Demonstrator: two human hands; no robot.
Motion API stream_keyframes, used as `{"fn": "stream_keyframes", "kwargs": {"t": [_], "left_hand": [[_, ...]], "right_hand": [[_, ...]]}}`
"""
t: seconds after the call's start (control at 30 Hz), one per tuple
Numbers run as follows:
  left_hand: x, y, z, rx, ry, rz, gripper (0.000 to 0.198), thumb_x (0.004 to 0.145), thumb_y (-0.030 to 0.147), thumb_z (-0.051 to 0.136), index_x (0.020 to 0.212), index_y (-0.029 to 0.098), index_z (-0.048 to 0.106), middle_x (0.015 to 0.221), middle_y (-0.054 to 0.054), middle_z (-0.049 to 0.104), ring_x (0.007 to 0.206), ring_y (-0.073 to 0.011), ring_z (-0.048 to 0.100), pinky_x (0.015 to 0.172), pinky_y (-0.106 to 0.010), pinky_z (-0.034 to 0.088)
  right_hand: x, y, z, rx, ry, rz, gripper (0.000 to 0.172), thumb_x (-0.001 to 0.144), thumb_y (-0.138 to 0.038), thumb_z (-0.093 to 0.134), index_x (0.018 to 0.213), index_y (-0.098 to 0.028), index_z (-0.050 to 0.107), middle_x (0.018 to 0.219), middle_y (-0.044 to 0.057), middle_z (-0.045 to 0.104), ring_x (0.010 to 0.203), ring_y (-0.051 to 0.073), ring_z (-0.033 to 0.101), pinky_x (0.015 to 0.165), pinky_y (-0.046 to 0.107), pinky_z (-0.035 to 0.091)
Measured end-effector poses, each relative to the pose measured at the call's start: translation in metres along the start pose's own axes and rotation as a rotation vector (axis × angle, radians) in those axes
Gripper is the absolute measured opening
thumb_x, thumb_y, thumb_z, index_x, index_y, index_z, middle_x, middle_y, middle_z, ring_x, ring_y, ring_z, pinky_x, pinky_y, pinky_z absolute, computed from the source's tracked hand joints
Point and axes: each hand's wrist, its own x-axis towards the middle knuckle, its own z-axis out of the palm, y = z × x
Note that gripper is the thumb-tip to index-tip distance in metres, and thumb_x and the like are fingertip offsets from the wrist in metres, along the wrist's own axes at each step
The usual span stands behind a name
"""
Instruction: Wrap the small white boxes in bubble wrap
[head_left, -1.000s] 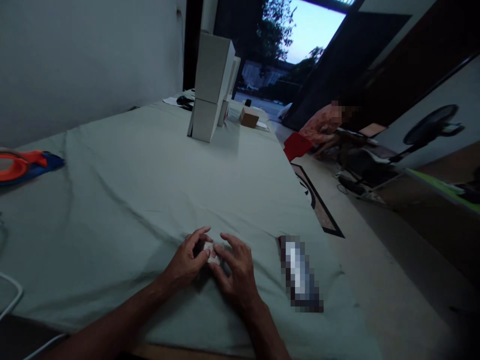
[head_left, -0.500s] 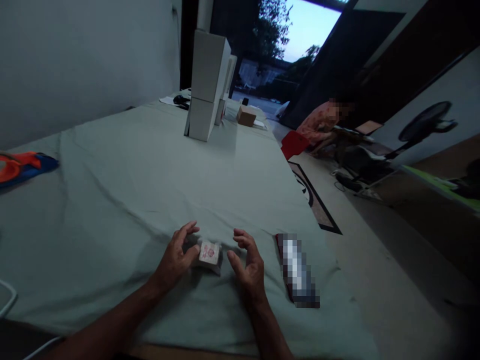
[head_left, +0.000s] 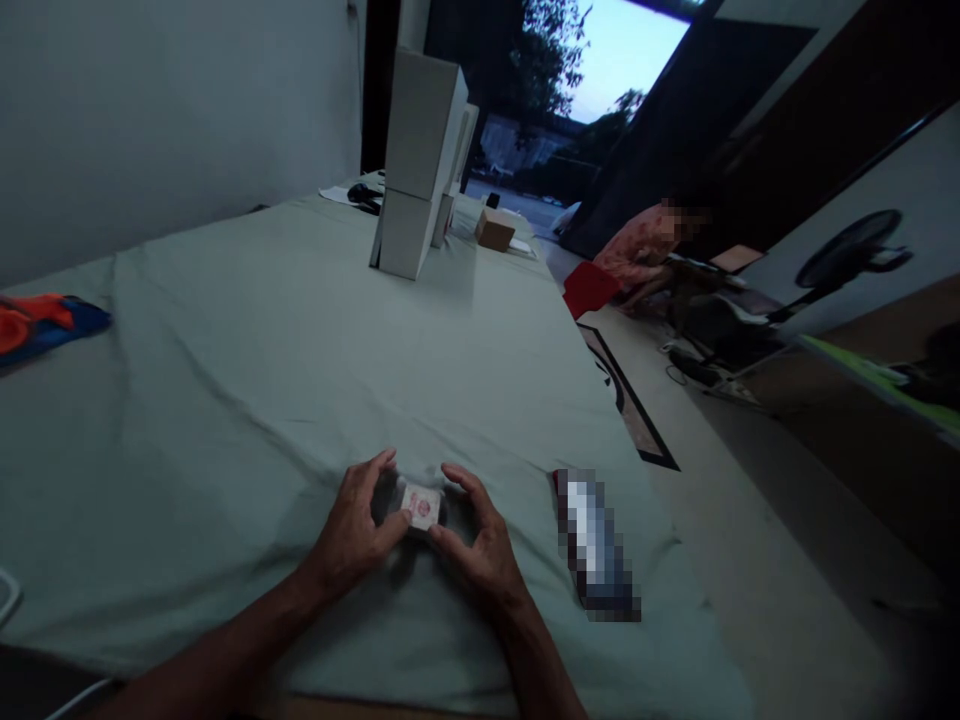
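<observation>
White block is already between your curved left hand and right hand, firm grip unclear, lifting not evident.

Wall: pale, along the left
Opening: at the far end, dark trees against pale blue sky
Light: dim indoors, brighter through the opening
Table: covered by a wrinkled pale green cloth
Floor: pale, right of the table
Fan: dark, at the right
</observation>
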Motion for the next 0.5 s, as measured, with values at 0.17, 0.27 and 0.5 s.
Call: {"fn": "stream_keyframes", "kwargs": {"t": [0.17,0.27,0.5], "left_hand": [[-0.002,0.005,0.001,0.062,-0.008,0.028,0.067,0.072,0.030,0.059,0.136,0.017,0.042,0.125,-0.014,0.056,0.121,-0.0305,0.049,0.106,-0.053,0.035],[-0.002,0.005,0.002,0.093,-0.005,0.049,0.066,0.074,0.030,0.058,0.136,0.016,0.042,0.125,-0.014,0.056,0.120,-0.0302,0.049,0.105,-0.052,0.037],[-0.005,0.003,0.007,0.228,-0.009,0.160,0.070,0.072,0.031,0.062,0.137,0.015,0.041,0.126,-0.015,0.055,0.120,-0.0328,0.048,0.104,-0.053,0.036]], "right_hand": [[-0.001,0.001,0.000,0.002,0.026,0.054,0.054,0.078,-0.033,0.066,0.130,-0.023,0.053,0.133,0.010,0.057,0.124,0.027,0.052,0.103,0.043,0.042],[0.001,0.000,-0.001,0.012,0.134,0.121,0.045,0.081,-0.033,0.063,0.124,-0.022,0.057,0.127,0.010,0.062,0.114,0.026,0.058,0.094,0.041,0.048],[0.015,-0.016,-0.016,-0.080,0.170,0.235,0.030,0.085,-0.038,0.056,0.104,-0.018,0.067,0.101,0.009,0.070,0.071,0.017,0.061,0.066,0.030,0.051]]}}
